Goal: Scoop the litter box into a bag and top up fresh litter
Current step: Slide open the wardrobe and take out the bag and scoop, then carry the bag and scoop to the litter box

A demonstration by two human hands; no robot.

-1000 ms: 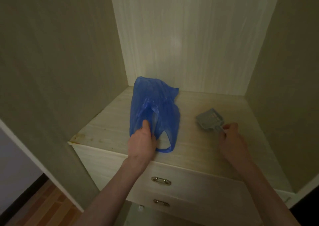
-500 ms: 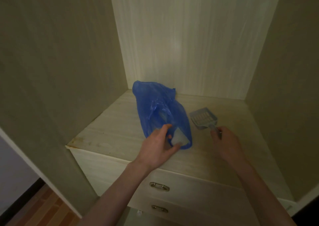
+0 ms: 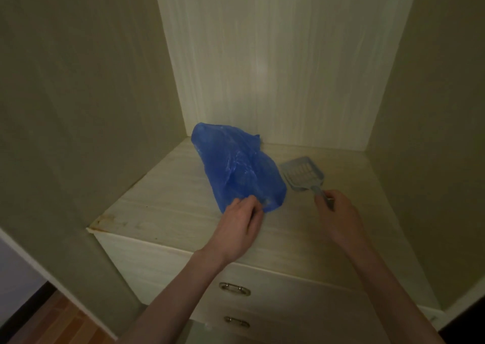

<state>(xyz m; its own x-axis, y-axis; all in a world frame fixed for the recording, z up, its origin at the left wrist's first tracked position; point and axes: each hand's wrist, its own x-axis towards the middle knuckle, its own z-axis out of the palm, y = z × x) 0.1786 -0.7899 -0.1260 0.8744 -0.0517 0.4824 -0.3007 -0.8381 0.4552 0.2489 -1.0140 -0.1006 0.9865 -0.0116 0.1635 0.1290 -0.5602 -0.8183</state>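
Note:
A crumpled blue plastic bag (image 3: 233, 165) lies on the pale wooden shelf (image 3: 168, 207) inside a cupboard. My left hand (image 3: 237, 228) grips the bag's near end, fingers curled into the plastic. To the right of the bag a grey slotted litter scoop (image 3: 301, 173) lies on the shelf, its head pointing away from me. My right hand (image 3: 338, 212) holds the scoop's handle. No litter box is in view.
Cupboard side walls (image 3: 78, 107) and a back panel (image 3: 275, 68) close in the shelf on three sides. Two drawers with metal handles (image 3: 234, 289) sit below the shelf's front edge. Wooden floor (image 3: 52, 322) shows at the lower left.
My left hand has closed over the bag's near end and drawn it rightward, bunching it. My right hand has moved the scoop left, toward the bag.

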